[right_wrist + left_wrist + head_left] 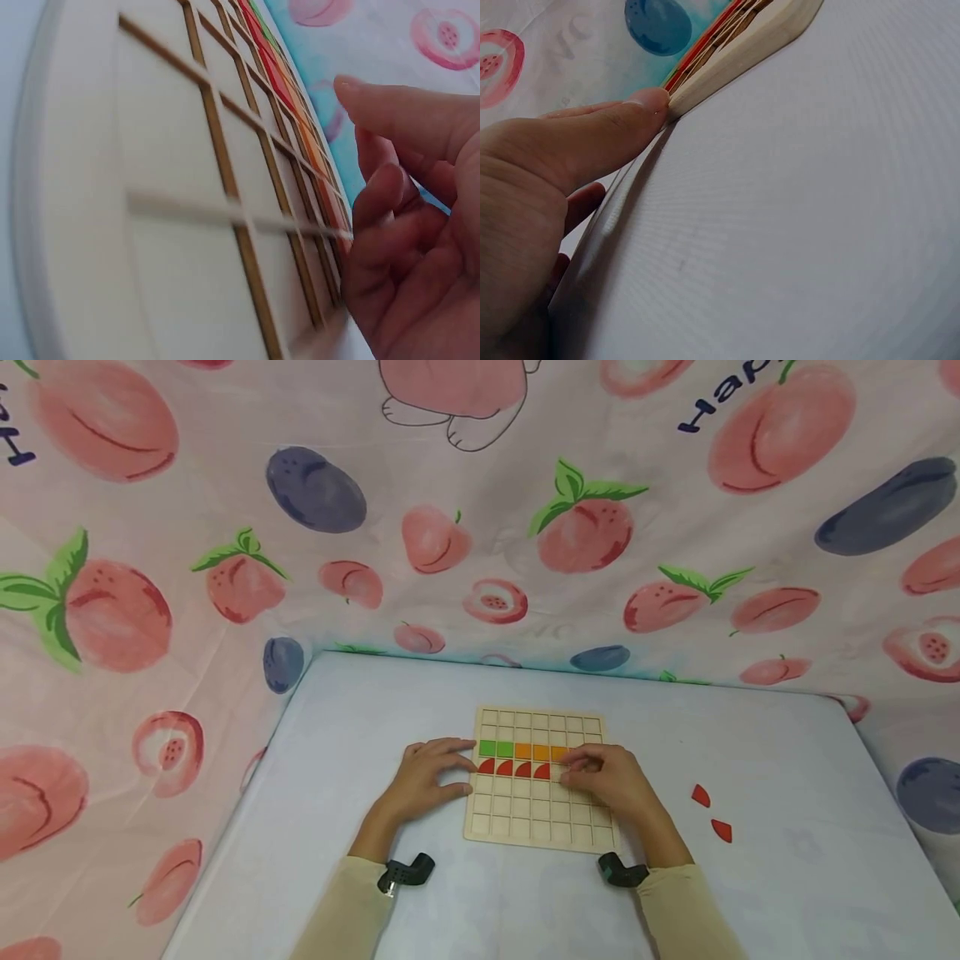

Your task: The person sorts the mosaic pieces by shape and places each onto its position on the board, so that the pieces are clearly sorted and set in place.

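Observation:
A square wooden grid board (510, 810) lies on the table. One row of its cells has green tiles (496, 749) at the left, followed by orange tiles (532, 752). The row below carries several red quarter-circle pieces (513, 768). My left hand (429, 778) rests against the board's left edge, its thumb tip (651, 105) right at the rim. Over the right part of the board hovers my right hand (606, 777), fingers loosely bent beside the last orange tile. In the right wrist view its thumb (360, 94) stands apart from the fingers, with no piece showing between.
Two loose red quarter-circle pieces, one (701, 796) above the other (722, 831), lie on the white tabletop (810, 793) right of the board. A fruit-print cloth (480, 527) rises behind the table and along the left side. Black wrist cameras (408, 870) sit on both wrists.

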Action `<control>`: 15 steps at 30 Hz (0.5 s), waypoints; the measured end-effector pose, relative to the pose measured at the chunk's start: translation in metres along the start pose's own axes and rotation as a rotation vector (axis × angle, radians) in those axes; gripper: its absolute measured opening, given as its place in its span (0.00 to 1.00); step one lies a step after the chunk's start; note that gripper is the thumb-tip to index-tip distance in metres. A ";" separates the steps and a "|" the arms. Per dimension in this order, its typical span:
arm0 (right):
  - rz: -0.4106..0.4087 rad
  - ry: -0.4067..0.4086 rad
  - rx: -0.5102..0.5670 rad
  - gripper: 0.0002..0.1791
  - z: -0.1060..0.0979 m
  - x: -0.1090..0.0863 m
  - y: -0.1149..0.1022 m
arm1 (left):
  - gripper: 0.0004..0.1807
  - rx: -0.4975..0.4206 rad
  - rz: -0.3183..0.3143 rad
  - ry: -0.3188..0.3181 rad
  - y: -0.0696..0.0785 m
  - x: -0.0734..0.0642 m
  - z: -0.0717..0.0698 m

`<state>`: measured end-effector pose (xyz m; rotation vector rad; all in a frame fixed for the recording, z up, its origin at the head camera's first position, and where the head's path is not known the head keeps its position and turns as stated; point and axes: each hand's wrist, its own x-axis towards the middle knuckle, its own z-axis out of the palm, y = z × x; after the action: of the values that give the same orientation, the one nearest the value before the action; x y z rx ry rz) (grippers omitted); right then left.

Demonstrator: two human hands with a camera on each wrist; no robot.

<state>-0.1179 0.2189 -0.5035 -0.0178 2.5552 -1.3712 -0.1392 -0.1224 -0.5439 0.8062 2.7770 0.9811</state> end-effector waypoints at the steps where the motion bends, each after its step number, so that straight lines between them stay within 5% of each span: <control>1: 0.004 0.008 -0.005 0.15 -0.003 -0.002 0.001 | 0.14 -0.002 0.000 0.000 0.000 0.000 0.000; 15: 0.036 0.141 -0.180 0.17 -0.067 -0.037 0.034 | 0.14 0.006 -0.012 -0.012 0.003 -0.001 -0.002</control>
<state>-0.0930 0.2972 -0.4884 0.0966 2.7737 -1.1634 -0.1378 -0.1218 -0.5410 0.7921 2.7730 0.9630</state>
